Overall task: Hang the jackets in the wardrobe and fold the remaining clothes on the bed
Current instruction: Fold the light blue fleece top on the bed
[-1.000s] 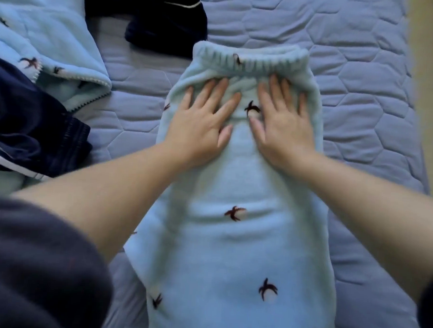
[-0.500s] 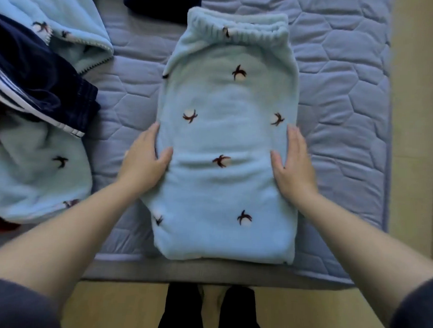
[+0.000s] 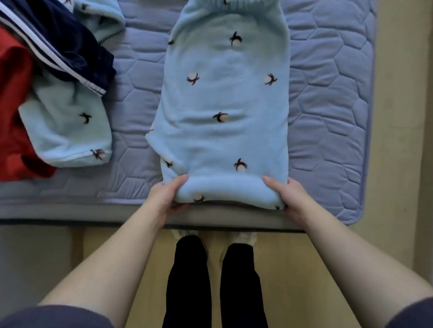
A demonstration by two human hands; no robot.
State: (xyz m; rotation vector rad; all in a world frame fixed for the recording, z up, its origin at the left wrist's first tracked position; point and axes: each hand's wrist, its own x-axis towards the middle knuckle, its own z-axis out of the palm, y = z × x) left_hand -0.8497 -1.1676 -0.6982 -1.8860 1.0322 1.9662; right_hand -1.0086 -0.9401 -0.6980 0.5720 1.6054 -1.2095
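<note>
Now we are gripping the near hem of the light blue fleece garment with dark star-shaped motifs point(image 3: 223, 102), one hand at each corner. Our left hand point(image 3: 168, 197) is pinching the left corner, with the thumb on top and the other fingers point(image 3: 181, 205) tucking underneath. Our right hand point(image 3: 287, 195) is holding the right corner the same way. Between our fingers the hem is bulging into a soft rounded roll at the near edge of the bed. Beyond our fingers the garment is lying flat on the quilted grey-blue bed cover point(image 3: 325, 94), its gathered waistband at the far end. Well to the left of our left fingers, a second pale blue fleece piece point(image 3: 65, 130), a navy garment with white stripes point(image 3: 54, 37) and a red garment point(image 3: 7, 105) are lying in a heap.
</note>
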